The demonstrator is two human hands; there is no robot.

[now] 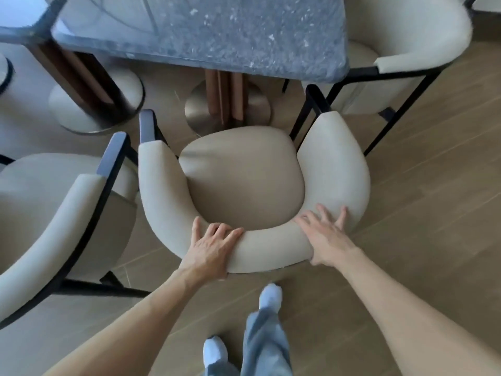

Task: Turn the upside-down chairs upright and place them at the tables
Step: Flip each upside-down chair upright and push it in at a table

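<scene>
A cream chair (pixel 244 175) with a curved padded back and black metal legs stands upright on the floor, facing the grey speckled table (pixel 217 31). Its seat front lies near the table's round metal pedestal foot (pixel 200 109). My left hand (pixel 211 248) grips the top of the chair's backrest, fingers curled over the inner edge. My right hand (pixel 325 237) rests flat on the backrest's right part, fingers spread.
A second cream chair (pixel 62 221) stands upright close on the left, and a third (pixel 401 36) sits at the table's right side. Another table's pedestal (pixel 95 99) is at the back left. Wooden floor (pixel 433 213) lies to the right; my feet are below.
</scene>
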